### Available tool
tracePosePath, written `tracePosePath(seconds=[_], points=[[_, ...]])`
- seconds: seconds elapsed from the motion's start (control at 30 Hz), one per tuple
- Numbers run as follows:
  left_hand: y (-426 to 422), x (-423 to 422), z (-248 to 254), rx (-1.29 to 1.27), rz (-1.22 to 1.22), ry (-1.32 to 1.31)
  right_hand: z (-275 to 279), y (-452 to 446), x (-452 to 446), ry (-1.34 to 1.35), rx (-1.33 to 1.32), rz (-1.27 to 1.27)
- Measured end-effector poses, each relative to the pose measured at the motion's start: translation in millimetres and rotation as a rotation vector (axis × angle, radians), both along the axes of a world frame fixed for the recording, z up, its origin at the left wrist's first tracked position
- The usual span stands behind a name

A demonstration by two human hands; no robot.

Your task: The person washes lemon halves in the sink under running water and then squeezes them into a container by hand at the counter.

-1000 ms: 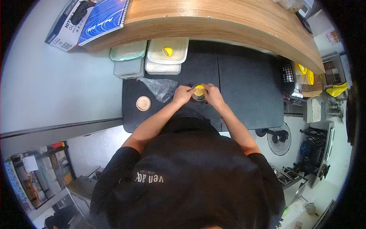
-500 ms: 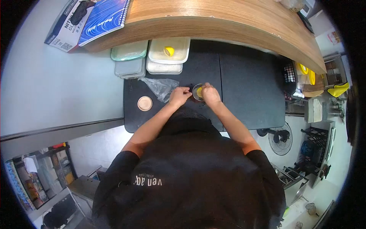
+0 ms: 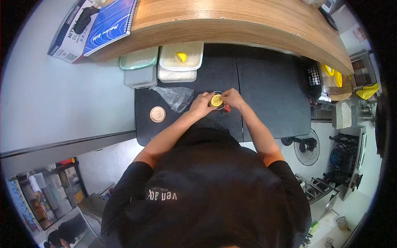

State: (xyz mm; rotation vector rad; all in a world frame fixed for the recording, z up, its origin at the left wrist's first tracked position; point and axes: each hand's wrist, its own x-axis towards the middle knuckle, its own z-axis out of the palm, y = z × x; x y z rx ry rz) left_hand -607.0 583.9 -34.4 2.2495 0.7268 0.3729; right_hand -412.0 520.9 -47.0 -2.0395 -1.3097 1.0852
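My left hand (image 3: 202,105) grips the near left side of a lemon piece (image 3: 216,100), cut face up, over a round metal-rimmed container (image 3: 221,107). From the other side, the fingers of my right hand (image 3: 232,98) pinch the lemon's right edge. Something small and red (image 3: 227,108) shows beside the container, below my right fingers. A crumpled clear plastic bag (image 3: 175,97) lies left of my left hand, and a round pale lid (image 3: 157,114) rests on the black table (image 3: 273,99) further left.
Lidded containers (image 3: 139,75) are stacked at the back left, one topped by a lemon half (image 3: 180,57). A wooden shelf (image 3: 240,29) overhangs the table's back, holding a blue notebook (image 3: 111,27) and a glove box (image 3: 68,43). A black basket (image 3: 314,77) stands right; a fan (image 3: 307,147) is below.
My left hand has moved right onto the lemon piece. The lemon, mostly covered by my right hand half a second ago, now shows its cut face between both hands. The view has shifted slightly.
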Motion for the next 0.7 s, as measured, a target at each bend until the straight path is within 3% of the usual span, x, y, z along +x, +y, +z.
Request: tracePosePath(seconds=[0.13, 0.27, 0.37, 0.43, 0.5, 0.63, 0.7], points=[[-3, 4, 0, -0.135, 0.006, -0.012, 14, -7, 1, 0.398, -0.185, -0.115], [-3, 4, -8, -0.208, 0.041, -0.104, 23, -17, 1, 0.524, -0.236, -0.178], [-1, 3, -10, -0.182, 0.039, -0.058, 25, -31, -5, 0.667, -0.184, -0.204], [0, 3, -14, -0.124, 0.028, -0.028, 24, -41, -13, 0.923, 0.015, -0.174], [-1, 8, -7, -0.738, 0.108, 0.1, 22, -47, -19, 0.996, 0.026, -0.224], [-3, 15, 1, -0.794, 0.092, 0.138, 12, -51, -24, 1.207, -0.023, -0.361], [-5, 17, 1, -0.809, 0.103, 0.178, 10, -50, -26, 1.163, -0.02, -0.365]])
